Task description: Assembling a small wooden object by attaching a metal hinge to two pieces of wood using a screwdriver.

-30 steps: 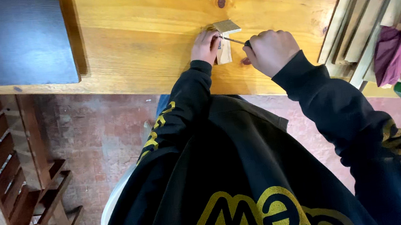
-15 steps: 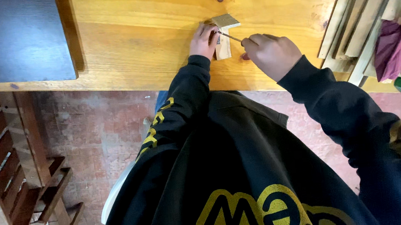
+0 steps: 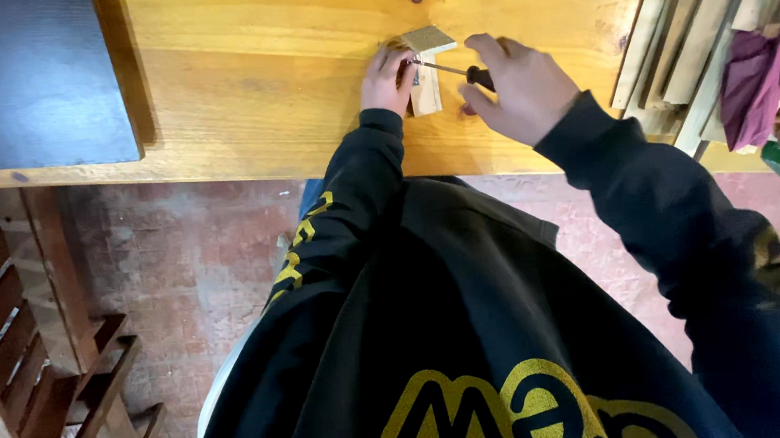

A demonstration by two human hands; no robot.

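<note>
Pine workbench (image 3: 277, 85), varnished, brick floor below. Left hand (image 3: 386, 80) curled, fingers pressing small wooden block (image 3: 425, 90) to bench; second thin block (image 3: 429, 39) just beyond fingertips. Right hand (image 3: 522, 86) closed round dark handle of screwdriver (image 3: 453, 70), shaft tip against block beside left fingers. Block looks light, stiff, apt to slide; best pinned by side faces. Timber offcuts (image 3: 728, 4) stacked right of grip.

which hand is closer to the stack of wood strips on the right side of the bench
Right. The right hand, gripping a screwdriver, sits just left of the wood strips. The left hand is farther left, against the small wooden block.
</note>
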